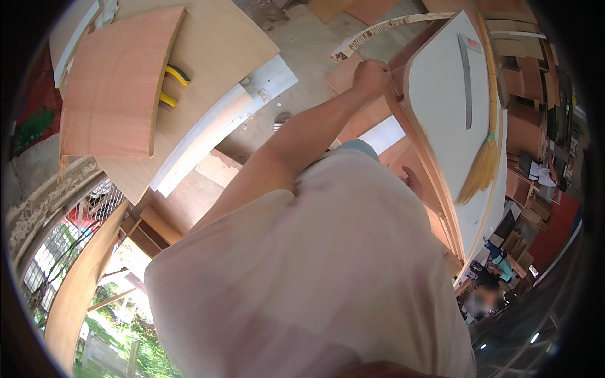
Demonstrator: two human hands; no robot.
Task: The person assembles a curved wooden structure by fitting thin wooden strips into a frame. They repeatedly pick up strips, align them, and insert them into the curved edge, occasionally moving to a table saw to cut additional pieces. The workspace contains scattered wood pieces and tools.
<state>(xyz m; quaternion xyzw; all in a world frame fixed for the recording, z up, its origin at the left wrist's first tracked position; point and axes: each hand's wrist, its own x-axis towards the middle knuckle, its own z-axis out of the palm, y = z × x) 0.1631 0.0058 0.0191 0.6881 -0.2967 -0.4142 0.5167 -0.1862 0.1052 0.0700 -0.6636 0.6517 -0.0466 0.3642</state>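
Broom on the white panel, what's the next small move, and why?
I'd probably lift the broom off the white panel: it lies beside the metal square, and with your left hand near the panel's edge, a shift might slide it.

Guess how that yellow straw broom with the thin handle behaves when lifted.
The broom would likely feel light, its handle being thin. The bristles, fanned loosely, probably flex. Held midway, it may dip bristles-first, that end being bulkier.

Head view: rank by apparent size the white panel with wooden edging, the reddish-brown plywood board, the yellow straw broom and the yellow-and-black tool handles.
1. White panel with wooden edging and reddish-brown plywood board: too alike to rank.
2. Yellow straw broom.
3. Yellow-and-black tool handles.
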